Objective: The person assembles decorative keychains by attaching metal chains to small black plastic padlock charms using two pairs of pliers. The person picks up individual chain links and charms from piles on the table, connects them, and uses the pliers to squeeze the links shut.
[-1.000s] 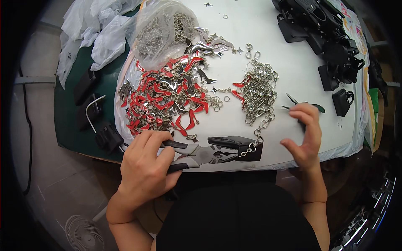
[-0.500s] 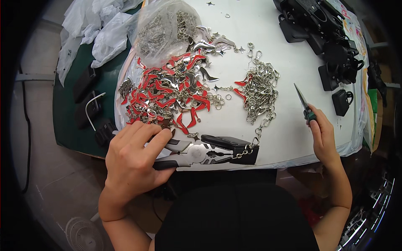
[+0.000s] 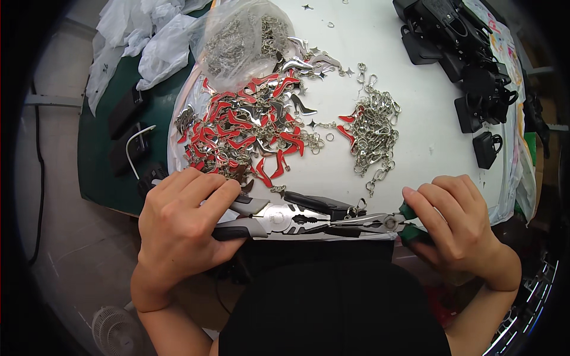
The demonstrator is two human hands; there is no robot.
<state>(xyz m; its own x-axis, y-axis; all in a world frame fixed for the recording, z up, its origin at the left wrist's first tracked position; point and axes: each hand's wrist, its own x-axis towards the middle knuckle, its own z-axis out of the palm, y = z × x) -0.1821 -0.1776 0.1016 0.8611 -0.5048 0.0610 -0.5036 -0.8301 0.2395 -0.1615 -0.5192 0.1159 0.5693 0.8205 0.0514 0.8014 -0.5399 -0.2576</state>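
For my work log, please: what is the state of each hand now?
Left hand: closed, holding gray-handled pliers.
Right hand: closed, holding green-handled pliers.

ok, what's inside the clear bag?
In the clear bag: a tangled heap of silver chain, seen through the plastic. Whatever lies deeper in the heap is covered, so I can't tell whether it's chain all the way down.
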